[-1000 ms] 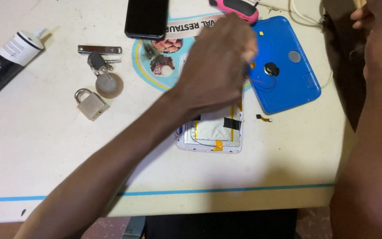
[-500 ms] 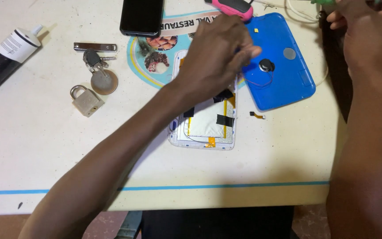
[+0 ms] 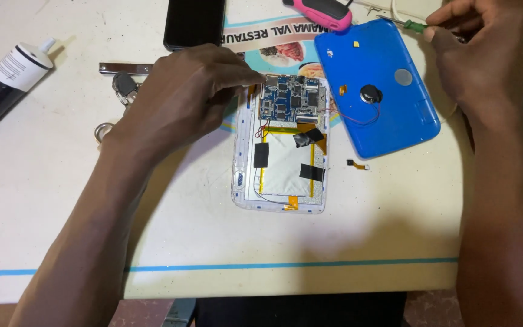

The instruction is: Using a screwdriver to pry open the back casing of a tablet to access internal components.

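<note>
The opened tablet lies face down near the middle of the worktop, its back removed so that the blue circuit board at its far end, the silvery battery pack with black tape patches, and thin red wires are exposed. The left hand rests over the tablet's far left corner, its fingers drawn together and pressing on the frame edge just beside the board, pinching or steadying rather than lying loose; whether they hold any small part cannot be told. The right hand hovers past the far right side, its fingers closed around a green-handled screwdriver whose shaft points toward the blue back cover. To do this step well, it seems wise to keep the left hand firm on the frame and clear of the board, and to bring the tool tip in slowly and upright so it does not slip onto the components. The red wires run from the board to the round speaker seated in the blue back cover, which lies touching the tablet's right side, so the cover should not be pulled away or the wires could tear. A tiny loose part sits on the worktop just right of the tablet and could easily be swept off. Toward the far edge lie a black phone and a pink-handled tool; toward the left edge a glue tube, with keys partly hidden by the left hand
</note>
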